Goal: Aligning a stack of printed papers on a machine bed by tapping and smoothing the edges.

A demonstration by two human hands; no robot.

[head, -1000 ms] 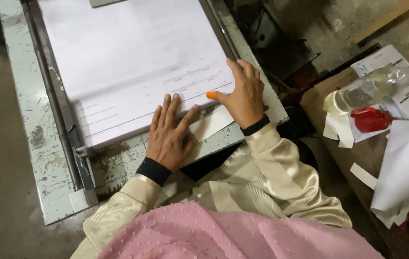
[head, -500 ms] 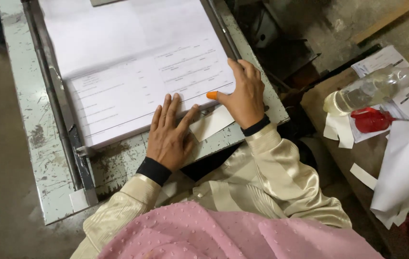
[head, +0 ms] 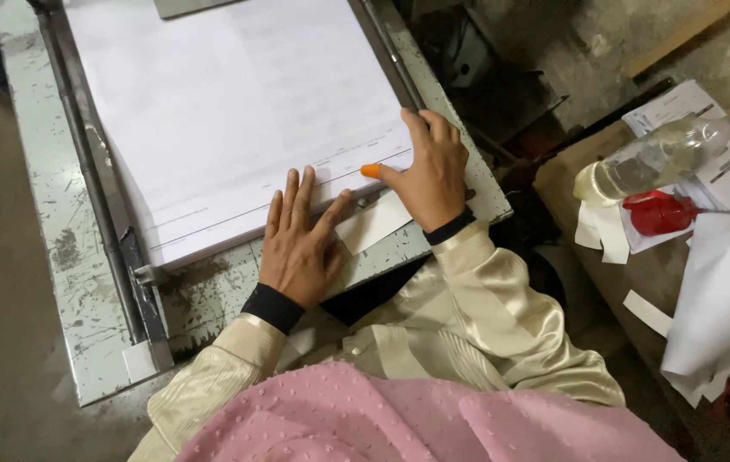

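Top sheet now blanker than before, left hand [head: 298,244] flat, right hand [head: 430,171] spread on paper stack [head: 236,128], gripping nothing.

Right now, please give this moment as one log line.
left hand: flat on paper stack | right hand: on stack edge, orange thumb cover

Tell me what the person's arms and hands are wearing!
Both arms have shiny cream satin sleeves with black cuffs peeking out at the wrists. The left hand is bare. The right hand is bare too, except for a little orange rubber cap on its thumb tip. A pink dotted cloth drapes below the sleeves.
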